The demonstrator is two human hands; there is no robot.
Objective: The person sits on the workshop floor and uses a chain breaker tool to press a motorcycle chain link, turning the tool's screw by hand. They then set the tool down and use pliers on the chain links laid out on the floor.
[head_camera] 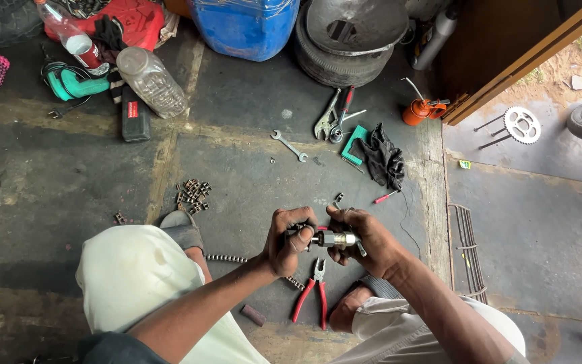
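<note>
Above the grey concrete floor [62, 202], the left hand [289, 239] and right hand [365, 239] both close around a small silver metal tool [337, 238] held between them, with red-handled pliers [314, 291] lying just below and a spanner [289, 145] further off

1. Metal tool [335, 238]: silver body, black end.
2. Pliers [312, 294]: red handles, grey jaws.
3. Drum [245, 25]: blue.
4. Oil can [420, 110]: orange.
5. Rag [381, 159]: black.
6. Floor [48, 195]: dark grey, stained.
7. Trousers [136, 276]: cream.
8. Spanner [289, 145]: silver.
</note>
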